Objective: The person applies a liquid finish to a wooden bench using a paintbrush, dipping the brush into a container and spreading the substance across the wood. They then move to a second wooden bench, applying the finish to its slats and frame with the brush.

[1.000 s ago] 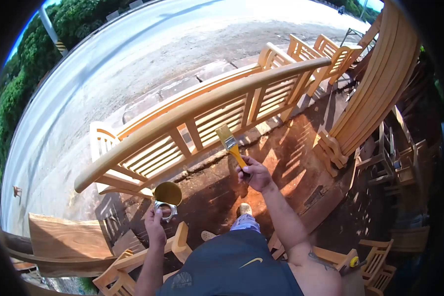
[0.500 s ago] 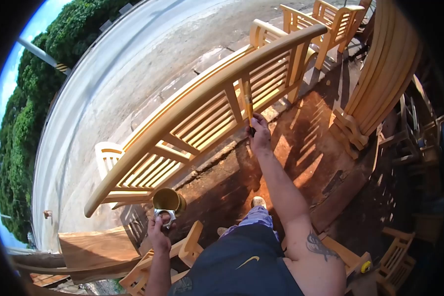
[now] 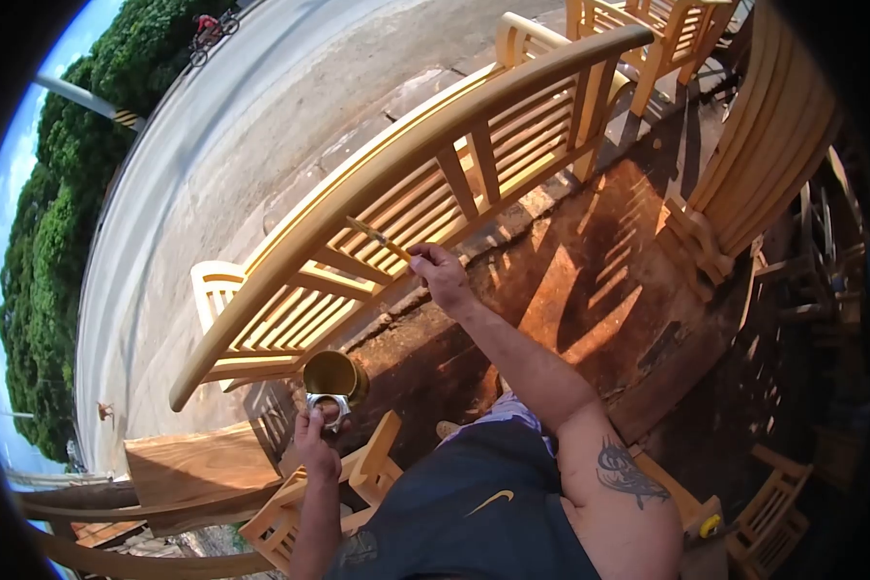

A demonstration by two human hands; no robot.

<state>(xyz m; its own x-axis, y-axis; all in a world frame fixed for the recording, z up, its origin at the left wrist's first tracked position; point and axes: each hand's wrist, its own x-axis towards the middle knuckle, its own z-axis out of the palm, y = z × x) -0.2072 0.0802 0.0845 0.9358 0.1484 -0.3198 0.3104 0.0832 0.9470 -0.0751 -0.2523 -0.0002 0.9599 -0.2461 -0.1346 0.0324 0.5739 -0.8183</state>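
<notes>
My right hand [image 3: 442, 278] pinches a paintbrush [image 3: 392, 247] with a yellow handle, its bristle end pointing up and left. The brush overlaps the slatted back of a long wooden bench [image 3: 488, 106], near the curved top rail. Below the bench's lower left part, my left hand [image 3: 315, 441] is closed on the pale, ring-like handle [image 3: 333, 410] of a brownish metal can [image 3: 336, 375]. The can is tilted enough to show its inner wall.
Wooden chairs [image 3: 648, 39] stand beyond the bench's far end. Stacked curved wooden pieces [image 3: 759, 145] rise at right. A flat board [image 3: 198, 469] lies lower left, by a slatted wooden chair [image 3: 285, 522]. The road [image 3: 164, 213] carries a cyclist [image 3: 208, 29].
My right hand has moved left along the bench, and the brush has swung from nearly upright to pointing up-left. My left hand keeps the can in about the same place. A cyclist now shows.
</notes>
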